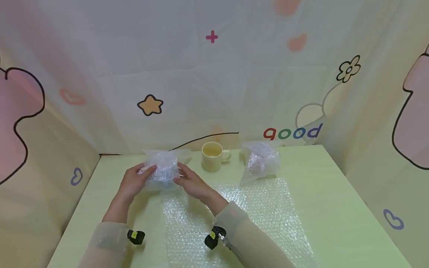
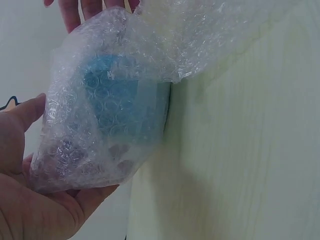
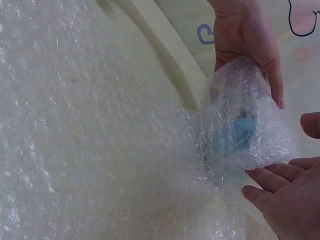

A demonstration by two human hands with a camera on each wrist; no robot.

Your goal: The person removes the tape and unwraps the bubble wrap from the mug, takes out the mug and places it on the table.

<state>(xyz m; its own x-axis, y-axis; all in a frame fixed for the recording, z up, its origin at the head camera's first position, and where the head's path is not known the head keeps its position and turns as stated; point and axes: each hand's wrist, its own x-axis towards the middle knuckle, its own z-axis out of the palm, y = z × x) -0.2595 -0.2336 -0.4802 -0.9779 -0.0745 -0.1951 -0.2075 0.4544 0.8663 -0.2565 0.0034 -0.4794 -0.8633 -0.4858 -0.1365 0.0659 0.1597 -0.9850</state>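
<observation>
A bundle of clear bubble wrap (image 1: 163, 165) with something light blue inside is held over the far left of the table; the layers blur the blue thing's shape. My left hand (image 1: 134, 180) grips the bundle's left end, thumb in front and fingers beneath, as the left wrist view shows. At the other end, my right hand (image 3: 295, 195) touches the wrap with extended fingers, its thumb standing apart from it. A loose flap of wrap (image 2: 215, 35) hangs off the bundle's side. Just right of it, a pale yellow mug (image 1: 212, 158) stands upright, its handle pointing right.
Another bubble-wrapped bundle (image 1: 260, 160) sits at the back, right of the mug. A flat sheet of bubble wrap (image 1: 234, 219) covers the middle of the pale table (image 1: 342, 223) toward the front. Printed curtains (image 1: 207, 82) close off the back and both sides.
</observation>
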